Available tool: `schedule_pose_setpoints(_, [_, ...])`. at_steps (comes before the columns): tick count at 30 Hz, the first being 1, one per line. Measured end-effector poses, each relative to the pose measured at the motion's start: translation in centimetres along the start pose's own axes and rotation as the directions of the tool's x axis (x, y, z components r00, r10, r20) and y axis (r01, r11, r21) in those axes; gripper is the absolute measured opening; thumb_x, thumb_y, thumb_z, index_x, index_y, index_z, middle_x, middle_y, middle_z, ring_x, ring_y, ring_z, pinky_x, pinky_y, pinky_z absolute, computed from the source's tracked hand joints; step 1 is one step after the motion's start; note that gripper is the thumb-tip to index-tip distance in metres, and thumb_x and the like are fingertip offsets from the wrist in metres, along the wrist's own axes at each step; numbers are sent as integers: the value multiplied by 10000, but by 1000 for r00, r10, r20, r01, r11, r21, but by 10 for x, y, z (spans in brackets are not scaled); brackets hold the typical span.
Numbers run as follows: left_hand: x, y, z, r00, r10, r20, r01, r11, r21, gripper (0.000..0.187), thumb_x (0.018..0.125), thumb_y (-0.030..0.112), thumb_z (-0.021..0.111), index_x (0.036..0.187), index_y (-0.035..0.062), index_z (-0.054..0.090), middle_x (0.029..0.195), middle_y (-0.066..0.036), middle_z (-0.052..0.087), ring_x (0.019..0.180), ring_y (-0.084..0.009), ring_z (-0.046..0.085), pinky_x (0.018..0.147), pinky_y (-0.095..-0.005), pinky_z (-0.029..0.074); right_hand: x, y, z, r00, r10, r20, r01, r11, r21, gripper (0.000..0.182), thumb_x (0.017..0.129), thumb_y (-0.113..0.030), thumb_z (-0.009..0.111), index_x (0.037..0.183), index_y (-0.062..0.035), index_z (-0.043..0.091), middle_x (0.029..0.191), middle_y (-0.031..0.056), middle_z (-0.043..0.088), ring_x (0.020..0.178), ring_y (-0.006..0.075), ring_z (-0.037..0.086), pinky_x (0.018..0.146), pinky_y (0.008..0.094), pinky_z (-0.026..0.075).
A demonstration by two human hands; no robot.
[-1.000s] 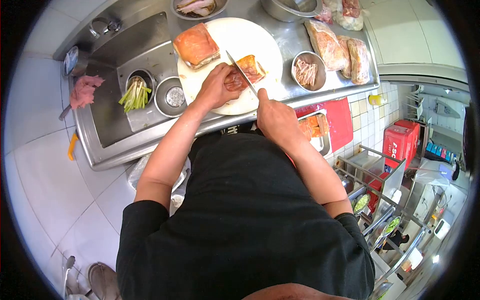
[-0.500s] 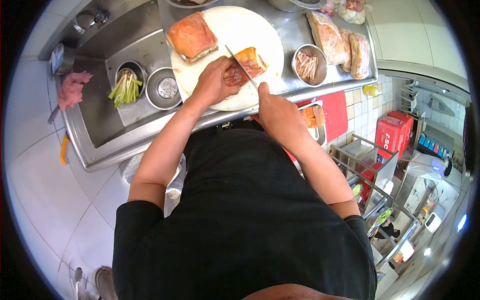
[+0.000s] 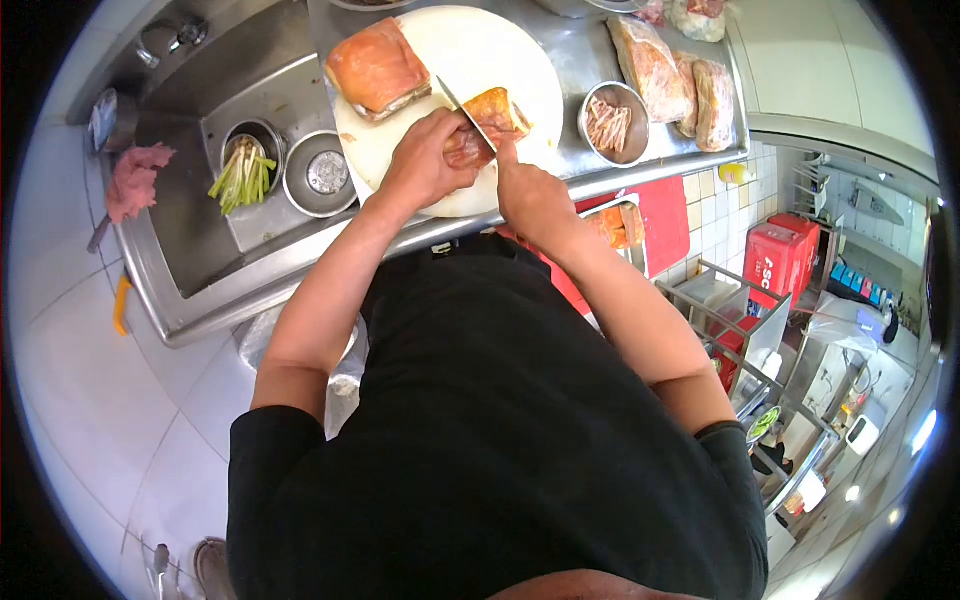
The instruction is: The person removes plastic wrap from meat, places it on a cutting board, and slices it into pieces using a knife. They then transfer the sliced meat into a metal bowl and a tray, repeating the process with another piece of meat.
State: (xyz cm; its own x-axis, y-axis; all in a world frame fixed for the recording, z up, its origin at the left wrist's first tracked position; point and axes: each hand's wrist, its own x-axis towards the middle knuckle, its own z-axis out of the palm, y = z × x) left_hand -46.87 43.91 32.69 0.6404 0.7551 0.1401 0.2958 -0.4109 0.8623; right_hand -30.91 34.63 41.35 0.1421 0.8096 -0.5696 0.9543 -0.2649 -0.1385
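Note:
A round white cutting board (image 3: 520, 50) lies on the steel counter. On it, my left hand (image 3: 428, 165) presses with bent fingers on a piece of reddish-brown skinned meat (image 3: 465, 150). My right hand (image 3: 530, 195) grips a knife (image 3: 458, 102), its handle hidden inside the fist. The blade lies across the meat, close to my left fingertips, and a yellowish-brown part (image 3: 497, 112) of the meat shows on its far side. Farther back on the left of the board sits a larger slab of skin-on meat (image 3: 380, 68), touched by neither hand.
Right of the board stands a steel bowl (image 3: 641, 140) of meat strips, with wrapped meat packs (image 3: 650, 70) beyond. To the left, a sink (image 3: 215, 130) holds green stalks (image 3: 243, 178) in a pot and a steel bowl (image 3: 300, 190). A tray of orange-brown meat (image 3: 618, 225) sits below the counter edge.
My right hand and the knife have slid forward, away from my body and slightly left. My left hand stays on the meat. The whole view has shifted a little.

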Motion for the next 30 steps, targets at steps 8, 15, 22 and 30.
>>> schedule_pose_setpoints(8, [0,-7,15,996,33,-80,-22,989,143,680,664,202,893,1285,78,644,1204,-171,656,1173,-405,620,1050,-473,504,-19,22,21,985,-66,-160,82,992,96,278,1014,-55,463,1280,28,465,993,309,760,958,465,766,860,573,601])
schedule_pose_setpoints(15, [-8,5,9,996,-31,-87,48,978,203,654,679,221,898,1258,64,636,1244,-176,643,1188,-393,620,1066,-467,499,-24,50,26,983,-52,-176,74,990,122,216,1020,-92,481,1213,4,490,962,302,750,967,482,750,828,589,583])
schedule_pose_setpoints(22, [-18,26,-58,973,-232,5,228,961,154,948,731,168,889,1583,81,482,1655,-237,390,1541,-408,393,1287,-431,349,-130,93,4,980,36,-194,4,979,205,265,1092,-240,521,1266,-40,520,945,276,733,932,504,706,805,629,529])
schedule_pose_setpoints(30, [37,34,-48,850,-171,498,-214,751,624,734,739,75,806,1448,104,619,1523,-135,577,1361,-347,580,1122,-459,492,-71,88,13,973,-36,-227,92,966,243,245,1090,-246,509,1209,-34,542,962,280,742,981,475,719,869,625,534])
